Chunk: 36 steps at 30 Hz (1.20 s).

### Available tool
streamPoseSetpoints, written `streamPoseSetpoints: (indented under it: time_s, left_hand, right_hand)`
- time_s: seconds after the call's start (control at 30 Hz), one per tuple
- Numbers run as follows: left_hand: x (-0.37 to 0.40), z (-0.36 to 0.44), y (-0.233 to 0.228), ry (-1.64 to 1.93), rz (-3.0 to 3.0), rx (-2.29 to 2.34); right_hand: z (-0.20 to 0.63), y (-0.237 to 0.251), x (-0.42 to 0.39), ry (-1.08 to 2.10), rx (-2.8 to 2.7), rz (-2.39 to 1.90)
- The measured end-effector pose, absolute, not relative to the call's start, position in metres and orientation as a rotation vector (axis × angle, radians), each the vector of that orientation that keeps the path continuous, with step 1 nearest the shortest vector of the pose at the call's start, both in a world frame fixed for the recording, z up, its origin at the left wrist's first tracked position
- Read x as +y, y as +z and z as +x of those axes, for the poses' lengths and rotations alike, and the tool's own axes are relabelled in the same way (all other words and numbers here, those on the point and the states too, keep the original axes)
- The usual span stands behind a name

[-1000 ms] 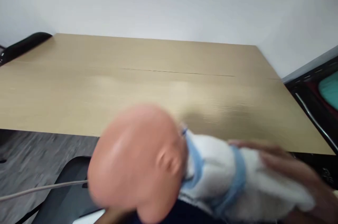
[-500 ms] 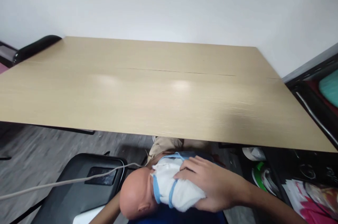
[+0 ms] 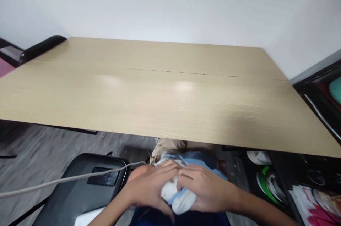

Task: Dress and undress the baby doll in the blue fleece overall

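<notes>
White towelling, blue-edged: a garment (image 3: 183,201) on a doll (image 3: 140,172), low in the view, bunched between two hands. Right hand (image 3: 202,188): fingers curled, closed on the cloth. Left hand (image 3: 153,187): laid across the doll, thumb spread well apart from the fingers, whose tips meet the right hand's; whether they pinch cloth, cannot tell. Change over the last half second: left hand has come out from beneath the doll to the top side, so both hands now work the cloth together, and more of the doll is hidden. Clock centred on the garment: doll's head at ten, mostly behind the left hand; more blue fabric (image 3: 204,160) at one. Farther out, black chair (image 3: 66,187) at nine, pale cable (image 3: 53,182) crossing it; green-rimmed roll (image 3: 266,183) at three; wooden table (image 3: 170,105) at twelve, pale wall (image 3: 170,6) beyond.
</notes>
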<state>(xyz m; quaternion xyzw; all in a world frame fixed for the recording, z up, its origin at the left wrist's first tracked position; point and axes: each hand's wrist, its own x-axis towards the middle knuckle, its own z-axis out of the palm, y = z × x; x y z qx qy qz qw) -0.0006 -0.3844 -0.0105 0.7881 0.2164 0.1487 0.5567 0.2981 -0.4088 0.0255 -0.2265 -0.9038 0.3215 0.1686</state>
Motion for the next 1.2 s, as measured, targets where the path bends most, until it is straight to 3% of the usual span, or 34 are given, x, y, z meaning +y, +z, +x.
streamPoseSetpoints:
  time_s: [0.13, 0.3, 0.47, 0.7, 0.87, 0.97, 1.2]
  left_hand:
    - [-0.382, 0.007, -0.028, 0.392, 1.746, 0.521]
    - [-0.372, -0.011, -0.035, 0.456, 1.623, 0.505]
    - [-0.370, -0.014, -0.025, 0.478, 1.532, 0.434]
    - [-0.363, -0.019, -0.013, 0.369, 1.489, 0.400]
    - [-0.360, -0.026, 0.002, 0.288, 1.500, 0.372]
    - [-0.364, -0.025, 0.002, 0.266, 1.521, 0.647]
    - [-0.372, 0.003, -0.002, -0.133, 1.671, 1.567]
  right_hand:
    - [0.311, 0.005, -0.431, 0.510, -2.586, -0.513]
    - [0.344, -0.039, -0.475, 0.393, -2.326, -0.663]
    - [0.372, -0.061, -0.493, 0.546, -2.049, -0.774]
    - [0.380, -0.045, -0.468, 0.698, -1.952, -0.877]
    - [0.376, -0.027, -0.418, 1.365, -1.870, -0.941]
    - [0.352, -0.013, -0.372, 1.691, -1.901, -1.092]
    - [0.249, -0.033, -0.309, 1.615, -2.311, -1.195]
